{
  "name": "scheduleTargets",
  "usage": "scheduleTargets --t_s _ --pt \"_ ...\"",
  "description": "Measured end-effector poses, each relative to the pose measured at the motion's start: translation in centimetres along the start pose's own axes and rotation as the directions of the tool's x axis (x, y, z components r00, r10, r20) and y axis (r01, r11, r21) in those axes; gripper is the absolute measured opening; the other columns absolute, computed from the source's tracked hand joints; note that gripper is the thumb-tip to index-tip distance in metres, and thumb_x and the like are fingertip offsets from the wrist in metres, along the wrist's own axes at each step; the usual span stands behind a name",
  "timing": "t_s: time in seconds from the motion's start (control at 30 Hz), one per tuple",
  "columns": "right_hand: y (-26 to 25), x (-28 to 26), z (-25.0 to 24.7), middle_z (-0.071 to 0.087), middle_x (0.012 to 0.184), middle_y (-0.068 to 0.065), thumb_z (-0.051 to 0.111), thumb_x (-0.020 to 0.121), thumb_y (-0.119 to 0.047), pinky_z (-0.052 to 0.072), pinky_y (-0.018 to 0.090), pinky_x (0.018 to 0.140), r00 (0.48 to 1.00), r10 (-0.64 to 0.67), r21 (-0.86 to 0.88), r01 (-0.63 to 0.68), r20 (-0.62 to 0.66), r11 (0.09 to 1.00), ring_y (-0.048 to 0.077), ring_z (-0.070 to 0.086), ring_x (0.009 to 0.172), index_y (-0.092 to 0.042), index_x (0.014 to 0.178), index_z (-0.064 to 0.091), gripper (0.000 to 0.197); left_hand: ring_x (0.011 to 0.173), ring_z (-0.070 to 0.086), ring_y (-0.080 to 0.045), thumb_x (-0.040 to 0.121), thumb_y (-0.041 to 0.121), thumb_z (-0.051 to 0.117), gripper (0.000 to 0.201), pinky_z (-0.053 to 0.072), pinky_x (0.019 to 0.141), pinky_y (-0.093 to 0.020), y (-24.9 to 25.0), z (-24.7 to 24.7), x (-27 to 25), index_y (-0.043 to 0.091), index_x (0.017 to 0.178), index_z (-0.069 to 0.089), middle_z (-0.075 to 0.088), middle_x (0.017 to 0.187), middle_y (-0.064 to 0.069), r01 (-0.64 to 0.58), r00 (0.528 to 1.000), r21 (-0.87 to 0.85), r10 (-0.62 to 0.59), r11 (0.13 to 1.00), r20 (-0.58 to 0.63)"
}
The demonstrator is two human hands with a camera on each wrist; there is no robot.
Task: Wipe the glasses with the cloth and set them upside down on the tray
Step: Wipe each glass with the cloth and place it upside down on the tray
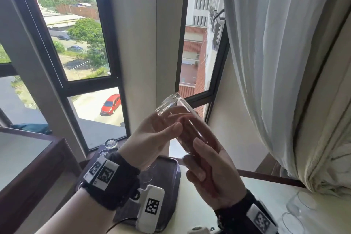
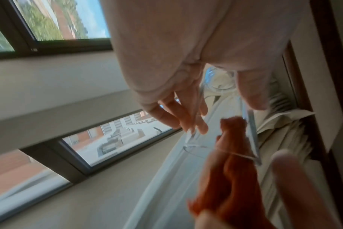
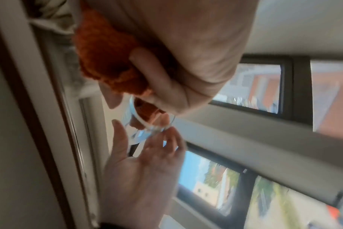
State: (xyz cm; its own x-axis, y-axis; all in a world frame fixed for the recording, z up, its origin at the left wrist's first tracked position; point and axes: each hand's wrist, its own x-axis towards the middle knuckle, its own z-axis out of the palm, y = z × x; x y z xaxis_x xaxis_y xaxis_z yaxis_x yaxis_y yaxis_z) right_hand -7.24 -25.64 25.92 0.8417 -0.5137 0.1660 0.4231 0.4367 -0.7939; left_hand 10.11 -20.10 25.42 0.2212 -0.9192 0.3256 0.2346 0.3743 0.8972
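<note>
Head view shows me my left hand [image 1: 152, 138] gripping the clear square-based drinking glass [image 1: 187, 119] near its base, held tilted in the air above the dark rectangular tray [image 1: 173, 182]; my right hand [image 1: 212, 175] clutches the orange knitted cloth [image 3: 108, 62], fingers curled around it, pushing it into the glass mouth; more clear tumblers [image 1: 296, 213] stand at the right

Tray [image 1: 171, 163] largely covered by the left hand [image 1: 152, 138] and wrist cameras, two glasses [image 1: 298, 213] at the table's right edge cut off by the frame, cloth [image 2: 231, 178] and both wrist views motion-blurred, cloth's far end hidden inside the held glass [image 1: 182, 119]
</note>
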Motion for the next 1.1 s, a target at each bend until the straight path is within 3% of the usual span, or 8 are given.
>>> scheduleTargets --t_s 0.17,0.27,0.4,0.5,0.6,0.77,1.0,1.1 --pt "1.3 -1.8 -2.3 0.054 0.059 0.021 0.076 0.088 -0.02 0.04 0.024 0.035 0.955 0.024 -0.595 -0.204 -0.297 0.777 0.023 0.048 0.035 -0.034 0.1 0.07 0.019 0.117 0.073 -0.019 0.073 0.06 0.088 0.068 0.061 0.096 -0.033 0.0 -3.6 -3.0 0.021 0.126 0.069 0.077 0.124 -0.001 0.11 0.964 0.346 -0.015 0.932 -0.264" --pt "3.3 -3.5 -3.4 0.066 0.088 0.013 0.076 0.088 -0.02 0.046 0.029 0.038 0.942 -0.079 -0.731 -0.199 -0.326 0.653 0.027 0.058 0.045 -0.035 0.1 0.072 0.019 0.102 0.075 -0.004 0.076 0.044 0.093 0.05 0.062 0.09 -0.03 -2.4 -6.4 -5.1 0.03 0.117 0.067 0.08 0.11 0.015 0.281 0.898 0.531 -0.025 0.8 -0.439" --pt "6.3 -4.9 -5.7 0.05 0.135 -0.018 0.078 0.082 -0.037 0.056 0.038 0.084 0.934 -0.315 -0.97 -0.099 -0.167 0.22 0.01 0.055 0.123 -0.047 0.104 0.072 0.025 0.085 0.072 0.001 0.067 0.047 0.098 0.051 0.056 0.082 -0.028 -8.3 -9.6 -8.9 0.029 0.102 0.066 0.078 0.094 0.009 0.574 0.773 0.599 -0.127 0.559 -0.621" --pt "7.5 -5.3 -6.4 0.056 0.134 -0.013 0.08 0.081 -0.033 0.049 0.034 0.094 0.921 -0.383 -0.998 -0.063 -0.065 0.016 0.01 0.052 0.12 -0.039 0.102 0.073 0.023 0.083 0.069 -0.002 0.062 0.047 0.094 0.052 0.053 0.077 -0.029 -11.9 -10.1 -10.6 0.026 0.096 0.061 0.074 0.088 0.011 0.707 0.685 0.55 -0.238 0.443 -0.688" --pt "8.4 -5.9 -6.2 0.065 0.101 -0.018 0.084 0.081 -0.016 0.052 0.027 0.078 0.95 -0.312 -0.999 0.02 0.007 0.038 0.01 0.063 0.092 -0.031 0.105 0.073 0.03 0.088 0.066 -0.008 0.068 0.044 0.092 0.054 0.046 0.078 -0.028 -15.0 -10.9 -11.0 0.024 0.103 0.056 0.068 0.093 0.015 0.759 0.646 0.553 -0.295 0.344 -0.704" --pt "9.7 -7.3 -5.4 0.066 0.086 -0.021 0.081 0.08 -0.005 0.045 0.009 0.062 0.975 -0.178 -0.98 -0.102 -0.132 0.169 -0.002 0.063 0.066 -0.039 0.105 0.071 0.043 0.1 0.07 -0.026 0.074 0.04 0.087 0.056 0.054 0.088 -0.032 -19.3 -13.0 -10.6 0.021 0.112 0.051 0.072 0.102 0.003 0.787 0.617 0.564 -0.312 0.25 -0.722" --pt "10.3 -9.2 -4.5 0.06 0.057 0.001 0.074 0.087 -0.01 0.043 0.027 0.037 0.884 -0.046 -0.798 -0.395 -0.464 0.454 0.027 0.056 0.036 -0.035 0.102 0.073 0.029 0.101 0.068 -0.033 0.081 0.033 0.083 0.051 0.049 0.081 -0.033 -21.9 -14.5 -9.9 0.017 0.11 0.044 0.063 0.093 0.001 0.791 0.609 0.581 -0.329 0.191 -0.722" --pt "10.7 -9.4 -4.0 0.06 0.06 -0.004 0.074 0.088 -0.012 0.044 0.026 0.036 0.88 -0.068 -0.822 -0.408 -0.47 0.396 0.025 0.057 0.036 -0.036 0.102 0.071 0.028 0.1 0.068 -0.033 0.08 0.033 0.082 0.051 0.051 0.082 -0.033 -22.6 -15.0 -9.8 0.016 0.111 0.045 0.065 0.094 0.0 0.791 0.608 0.581 -0.35 0.193 -0.712"
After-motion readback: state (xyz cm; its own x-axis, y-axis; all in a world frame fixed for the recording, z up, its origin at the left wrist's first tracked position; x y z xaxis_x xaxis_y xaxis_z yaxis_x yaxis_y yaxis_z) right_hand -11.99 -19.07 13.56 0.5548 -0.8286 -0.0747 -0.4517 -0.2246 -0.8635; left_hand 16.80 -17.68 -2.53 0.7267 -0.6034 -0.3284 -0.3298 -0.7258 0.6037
